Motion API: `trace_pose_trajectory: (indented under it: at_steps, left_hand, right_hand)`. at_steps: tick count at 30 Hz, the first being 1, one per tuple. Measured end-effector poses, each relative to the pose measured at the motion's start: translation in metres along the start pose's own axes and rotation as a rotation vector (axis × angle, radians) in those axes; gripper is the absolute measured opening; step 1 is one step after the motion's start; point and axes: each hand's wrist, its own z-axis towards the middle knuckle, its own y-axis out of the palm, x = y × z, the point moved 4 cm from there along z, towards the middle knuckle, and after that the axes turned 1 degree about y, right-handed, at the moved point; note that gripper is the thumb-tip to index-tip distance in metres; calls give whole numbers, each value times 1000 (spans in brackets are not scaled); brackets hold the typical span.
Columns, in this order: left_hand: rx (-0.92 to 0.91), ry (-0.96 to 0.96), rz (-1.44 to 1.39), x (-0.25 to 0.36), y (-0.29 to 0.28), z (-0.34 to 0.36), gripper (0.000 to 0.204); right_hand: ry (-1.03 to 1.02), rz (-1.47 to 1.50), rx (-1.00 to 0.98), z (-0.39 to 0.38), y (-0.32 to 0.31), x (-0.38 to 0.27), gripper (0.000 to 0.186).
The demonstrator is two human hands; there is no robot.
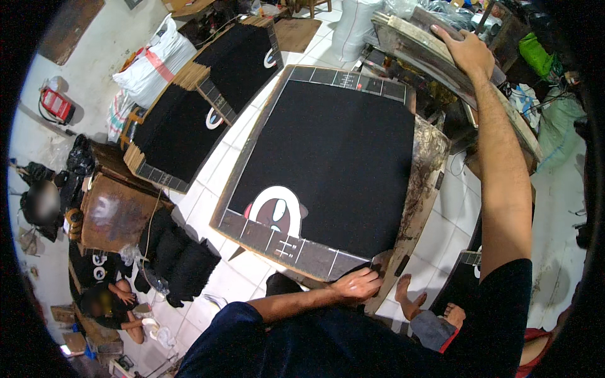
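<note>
Gripping printing board [328, 157] edge, left hand [357, 285], right hand [469, 53] on frame [428, 50]

Matt black cloth [334, 157] stretched over worn, stained wooden board [296, 252]; rough, grimy wooden frame [428, 53]; glossy white tile floor [208, 208].

Black fabric [337, 157] with white-and-maroon oval print [275, 212] at its near-left corner; board [296, 249] under it dark brown with white grid lines; floor [208, 201] white tile.
</note>
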Motion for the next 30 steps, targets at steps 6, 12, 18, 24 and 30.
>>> trace_pose_trajectory:
  at_steps: [6,12,18,24,30]
  left_hand:
    - [95,-556,107,-140,-54,-109,76]
    - [326,-1570,712,-322,-227,-327,66]
    - [429,-1633,-67,-285,-254,-334,54]
    - [716,-1680,-561,-230,-214,-287,41]
    - [533,-1765,-537,-231,-170,-285,48]
  right_hand:
    - [-3,-15,45,-4,0,0,109]
    - [34,-18,23,-4,-2,-1,108]
    - [49,-55,47,0,-12,-10,108]
    - [113,59,119,-12,-30,-21,83]
    - [109,-6,123,-24,-22,-29,85]
